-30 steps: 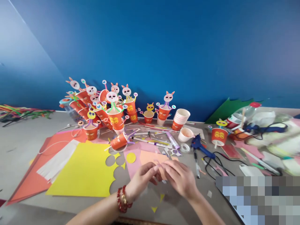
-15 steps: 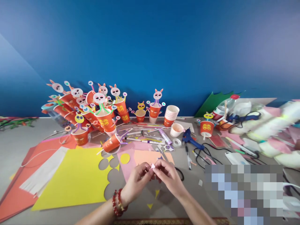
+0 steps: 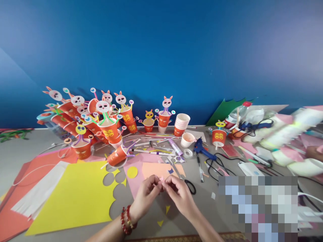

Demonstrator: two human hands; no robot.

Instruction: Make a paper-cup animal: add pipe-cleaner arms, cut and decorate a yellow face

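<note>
Pink scrap (image 3: 162, 180) partly hidden; red sheets (image 3: 7, 224) cut off at left

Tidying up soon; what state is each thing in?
Left hand, right hand: pinching a small pink paper piece
Yellow paper sheet: flat, edge cut out
Foremost red paper cup: tipped onto its side
Nested white-rimmed paper cups: upright
Clear red-capped plastic bottle: closed
Blue glue gun: lying down
Black-handled scissors: opening unclear

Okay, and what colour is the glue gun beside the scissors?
The glue gun is dark blue, best seen in the head view.
</note>
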